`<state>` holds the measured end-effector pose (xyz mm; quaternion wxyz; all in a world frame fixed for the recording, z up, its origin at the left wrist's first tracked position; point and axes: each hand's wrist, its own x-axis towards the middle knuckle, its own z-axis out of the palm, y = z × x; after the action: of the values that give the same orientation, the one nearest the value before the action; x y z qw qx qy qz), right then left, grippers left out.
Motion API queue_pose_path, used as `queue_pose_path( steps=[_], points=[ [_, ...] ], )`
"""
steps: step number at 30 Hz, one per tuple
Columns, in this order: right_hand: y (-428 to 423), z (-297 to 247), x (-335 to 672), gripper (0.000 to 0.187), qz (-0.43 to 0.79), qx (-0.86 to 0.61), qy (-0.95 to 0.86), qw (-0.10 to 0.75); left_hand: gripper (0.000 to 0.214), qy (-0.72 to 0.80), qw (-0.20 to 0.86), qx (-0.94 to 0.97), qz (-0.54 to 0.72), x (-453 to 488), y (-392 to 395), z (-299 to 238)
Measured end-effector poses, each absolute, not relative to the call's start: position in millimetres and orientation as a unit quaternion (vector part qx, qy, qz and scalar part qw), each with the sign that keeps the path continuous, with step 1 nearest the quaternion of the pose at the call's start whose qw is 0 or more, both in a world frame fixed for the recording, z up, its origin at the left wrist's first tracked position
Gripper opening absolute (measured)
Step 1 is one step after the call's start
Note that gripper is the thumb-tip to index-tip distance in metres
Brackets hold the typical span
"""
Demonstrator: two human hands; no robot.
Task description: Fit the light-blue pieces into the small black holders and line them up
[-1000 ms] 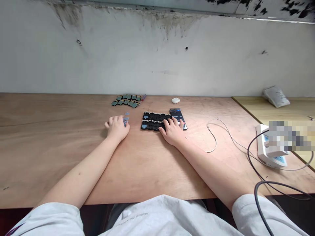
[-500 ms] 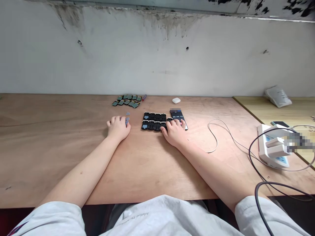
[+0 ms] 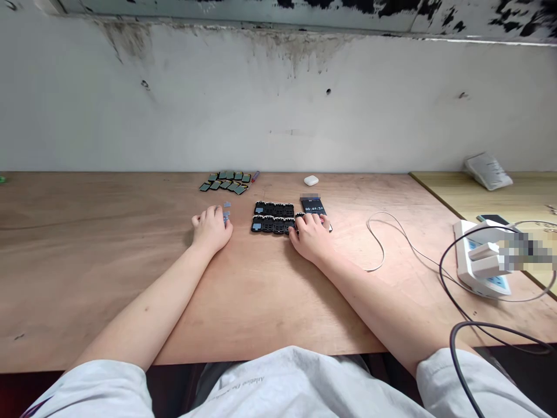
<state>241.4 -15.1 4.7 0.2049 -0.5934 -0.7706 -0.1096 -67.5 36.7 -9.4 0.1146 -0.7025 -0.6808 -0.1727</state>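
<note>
Two rows of small black frames (image 3: 272, 216) lie side by side in the middle of the wooden table (image 3: 261, 290). My right hand (image 3: 310, 235) rests at their right end, fingers curled over the last frames and the lower edge of a phone (image 3: 313, 208) whose screen shows a running timer. My left hand (image 3: 211, 227) lies left of the rows, fingers bent round a small grey-blue piece (image 3: 225, 216). Another such grey piece (image 3: 227, 204) lies just beyond it. A cluster of small green-faced panels (image 3: 226, 181) sits farther back.
A red-tipped tool (image 3: 255, 175) lies beside the panels, a white earbud case (image 3: 311, 180) near the wall. At right stand a white power strip (image 3: 476, 258) with plugs, a white cable (image 3: 383, 244), a black cable (image 3: 461, 342), and a second table holding a white device (image 3: 487, 169).
Both hands have stayed almost still, the right one sliding slightly right along the frames. The view has tilted down a little. The phone's timer has counted on.
</note>
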Motion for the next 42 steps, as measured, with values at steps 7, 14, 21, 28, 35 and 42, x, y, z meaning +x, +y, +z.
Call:
queue_pose_path(
  steps=[7,14,21,28,35,42],
  points=[
    [-14.9,3.2,241.3,0.03,-0.102,-0.598,-0.771,0.193,0.064,-0.663,0.103,-0.716,-0.192,-63.5,32.5,-6.6],
    [-18.6,7.1,241.4,0.035,-0.111,-0.596,-0.771,0.194,0.063,-0.666,0.094,-0.712,-0.201,-64.8,32.7,-6.5],
    [-24.1,8.2,238.5,0.044,-0.129,-0.589,-0.765,0.225,0.052,-0.622,0.116,-0.722,-0.279,-66.3,32.4,-5.2],
    [-21.7,6.2,240.7,0.045,-0.097,-0.555,-0.79,0.242,0.029,-0.551,0.059,-0.765,-0.328,-62.2,25.4,0.0],
    [-27.7,9.2,239.9,0.034,-0.021,-0.309,-0.925,0.219,0.026,-0.453,0.031,-0.82,-0.348,-52.6,18.8,2.4],
    [-32.5,14.0,237.6,0.014,0.059,-0.233,-0.954,0.178,0.015,-0.37,0.018,-0.849,-0.376,-45.3,13.8,2.0]
  ],
)
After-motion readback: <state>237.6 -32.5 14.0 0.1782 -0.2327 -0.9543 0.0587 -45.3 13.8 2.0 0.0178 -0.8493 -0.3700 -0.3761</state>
